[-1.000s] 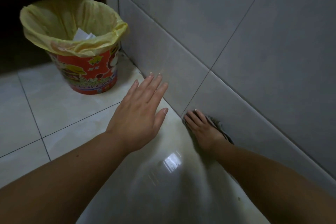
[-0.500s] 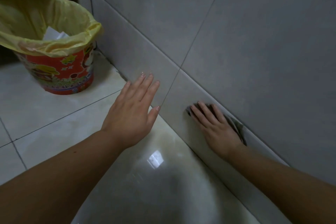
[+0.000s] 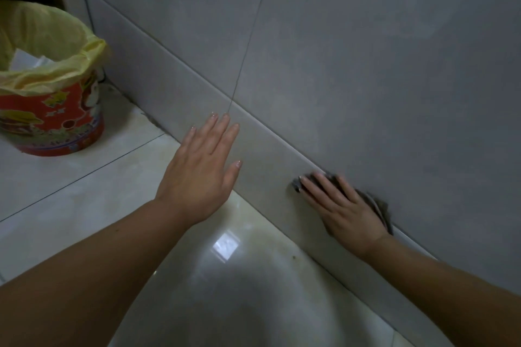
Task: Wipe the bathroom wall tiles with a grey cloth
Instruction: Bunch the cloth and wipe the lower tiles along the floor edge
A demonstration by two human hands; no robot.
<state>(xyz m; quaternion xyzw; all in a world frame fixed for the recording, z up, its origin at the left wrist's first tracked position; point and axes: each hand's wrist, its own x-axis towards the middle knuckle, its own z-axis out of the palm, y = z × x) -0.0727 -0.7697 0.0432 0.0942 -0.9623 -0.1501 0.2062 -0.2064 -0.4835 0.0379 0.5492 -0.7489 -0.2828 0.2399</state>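
Up from the floor edge, the right hand (image 3: 344, 207) and its crumpled grey cloth (image 3: 379, 204) now sit on a seam of the grey wall tiles (image 3: 366, 65), at four o'clock.
One round red printed bin (image 3: 56, 121) at nine o'clock, nearer the frame edge than before, wears one yellow plastic liner (image 3: 64, 70) and holds at least two white paper scraps (image 3: 25, 60). The single cloth lies flattened on the wall under the right hand's straight fingers, its edges showing around them. The left hand (image 3: 200, 175), at centre, is flat with straight fingers and holds nothing; whether it touches the wall is unclear. Glossy cream floor tiles (image 3: 70, 200) lie below both hands.
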